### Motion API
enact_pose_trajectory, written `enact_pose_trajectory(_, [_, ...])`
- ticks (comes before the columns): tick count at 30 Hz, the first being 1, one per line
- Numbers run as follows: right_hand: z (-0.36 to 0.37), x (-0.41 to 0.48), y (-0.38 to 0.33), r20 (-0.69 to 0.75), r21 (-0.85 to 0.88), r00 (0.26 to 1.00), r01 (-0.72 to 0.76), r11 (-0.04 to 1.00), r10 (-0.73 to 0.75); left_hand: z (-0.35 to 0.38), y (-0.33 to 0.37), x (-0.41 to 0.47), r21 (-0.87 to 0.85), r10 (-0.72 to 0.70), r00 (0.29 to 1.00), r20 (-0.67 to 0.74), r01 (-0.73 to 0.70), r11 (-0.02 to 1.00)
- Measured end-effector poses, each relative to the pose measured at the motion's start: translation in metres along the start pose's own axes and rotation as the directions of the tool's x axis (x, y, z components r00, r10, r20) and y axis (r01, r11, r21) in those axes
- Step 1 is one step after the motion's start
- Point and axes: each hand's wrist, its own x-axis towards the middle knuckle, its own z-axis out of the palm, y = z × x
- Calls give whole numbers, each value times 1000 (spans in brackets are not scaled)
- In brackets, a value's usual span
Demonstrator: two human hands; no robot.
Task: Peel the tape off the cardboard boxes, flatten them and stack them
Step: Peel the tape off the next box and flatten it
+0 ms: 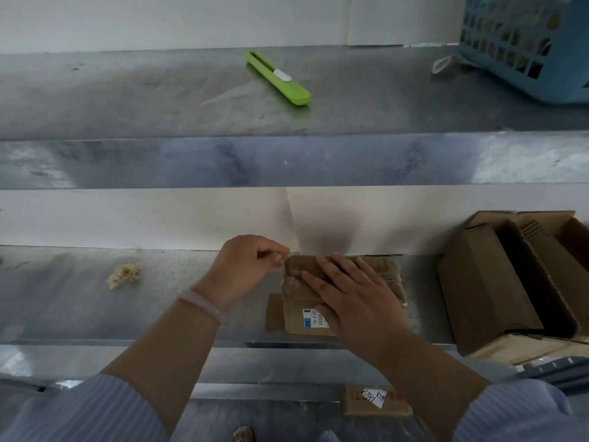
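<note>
Here, the small cardboard box (341,291), lying on the steel shelf (159,301) just left of the bigger boxes (510,282), looks light and bendable, so the right hand (353,298) presses it flat, fingers spread, while the left hand (248,266) pinches tape (287,255) at its far corner.

A lime-green cutter (278,78) with a white slider is seen on the grey metal shelf (127,100), beside a blue lattice basket (522,46). Brown cardboard is shown in the small box (322,282), marked by a white-and-blue label (315,319), and pale blue pinstripes are worn on the sleeves (79,409).
</note>
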Motion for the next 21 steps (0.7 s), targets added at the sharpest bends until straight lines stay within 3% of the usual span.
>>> enact_pose_trajectory(4, [1,0,0,7,1,1000,2,1000,-3,2,5,4,3,65,997,-32,-65,998])
enact_pose_trajectory(9, [2,1,-1,4,8,1000,-4,1000,4,1,9,15,224,73,990,119,-99,970])
enact_pose_trajectory(12, [1,0,-1,-12,10,1000,-1,1000,1,5,7,17,218,52,997,60,-64,974])
enact_pose_trajectory(14, [0,1,-1,-19,9,1000,0,1000,0,10,4,19,137,-26,1000,-3,26,990])
enact_pose_trajectory(18, [1,0,-1,-7,6,1000,-1,1000,1,23,2,14,-218,-244,965,-98,218,951])
enact_pose_trajectory(21, [2,0,-1,1,8,1000,-2,1000,2,33,0,10,-183,-229,959,-168,197,963])
